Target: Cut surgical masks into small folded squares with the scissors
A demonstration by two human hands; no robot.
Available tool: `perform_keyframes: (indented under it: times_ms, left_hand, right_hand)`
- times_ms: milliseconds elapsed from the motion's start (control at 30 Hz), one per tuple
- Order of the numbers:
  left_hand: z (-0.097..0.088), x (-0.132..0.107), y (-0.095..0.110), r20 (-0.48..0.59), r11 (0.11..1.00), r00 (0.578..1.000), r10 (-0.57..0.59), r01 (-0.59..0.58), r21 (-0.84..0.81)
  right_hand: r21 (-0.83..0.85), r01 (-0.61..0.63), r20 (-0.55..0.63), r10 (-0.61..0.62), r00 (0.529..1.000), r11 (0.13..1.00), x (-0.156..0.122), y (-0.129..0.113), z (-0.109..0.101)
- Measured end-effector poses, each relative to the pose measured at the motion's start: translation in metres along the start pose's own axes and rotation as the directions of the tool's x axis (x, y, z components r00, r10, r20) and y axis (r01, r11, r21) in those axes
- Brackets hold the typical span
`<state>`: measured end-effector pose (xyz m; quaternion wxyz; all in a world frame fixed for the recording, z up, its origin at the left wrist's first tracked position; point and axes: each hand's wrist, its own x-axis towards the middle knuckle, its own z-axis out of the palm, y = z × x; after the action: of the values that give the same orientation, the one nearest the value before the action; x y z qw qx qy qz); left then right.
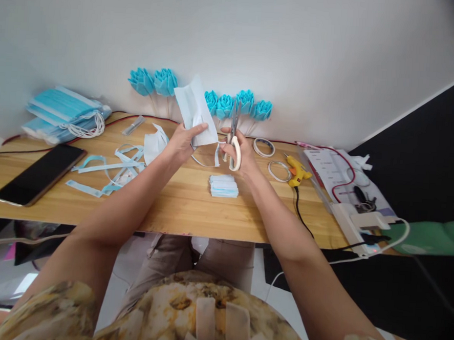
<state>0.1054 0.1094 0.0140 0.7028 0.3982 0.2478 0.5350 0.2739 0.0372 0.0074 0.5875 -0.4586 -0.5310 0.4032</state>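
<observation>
A pale sheet of mask fabric (197, 107) is pinched in my left hand (187, 139), its thumb lying across the lower part. Beside it, my right hand (244, 153) is closed around white-handled scissors (234, 149), whose blades point up and away from me. A thin white strip (217, 155) hangs between the two hands, near the right fingertips. On the table below them sits a small stack of folded pale-blue pieces (223, 185). Cut blue and white strips (112, 167) and a white scrap (156, 144) lie to the left of my left forearm.
Several blue fabric roses (165, 82) on sticks stand along the wall. Face masks (65, 110) and a phone (40, 174) are at left. Tape rolls (264, 147), a yellow glue gun (298, 170), papers (338, 169) and a power strip (352, 230) with cables occupy the right.
</observation>
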Motion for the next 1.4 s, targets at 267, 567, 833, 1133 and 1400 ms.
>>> perform_keyframes:
  times_ms: [267, 567, 833, 1133, 1400]
  left_hand:
    - [-0.007, 0.007, 0.001, -0.106, 0.997, 0.992, 0.075, -0.071, 0.036]
    - [0.009, -0.009, -0.009, -0.017, 0.987, 0.995, 0.099, -0.096, 0.128]
    - [0.012, -0.013, -0.009, 0.185, 0.995, 0.979, -0.081, 0.068, 0.077]
    - [0.012, -0.015, -0.009, 0.007, 0.987, 0.998, -0.064, 0.063, 0.148]
    - [0.012, -0.018, -0.007, 0.064, 0.970, 0.997, -0.048, 0.031, 0.241]
  right_hand:
    - [0.004, -0.108, 0.004, 0.108, 0.994, 0.994, 0.002, 0.001, -0.003]
    - [-0.019, -0.004, -0.056, 0.003, 0.998, 1.000, -0.002, -0.004, 0.006]
    - [-0.006, 0.060, -0.111, -0.061, 0.992, 0.998, 0.002, 0.000, -0.003]
    - [0.141, 0.023, -0.064, -0.014, 0.998, 0.990, 0.006, 0.005, -0.003]
    - [0.127, 0.115, -0.170, -0.092, 0.981, 0.985, 0.011, 0.005, -0.012]
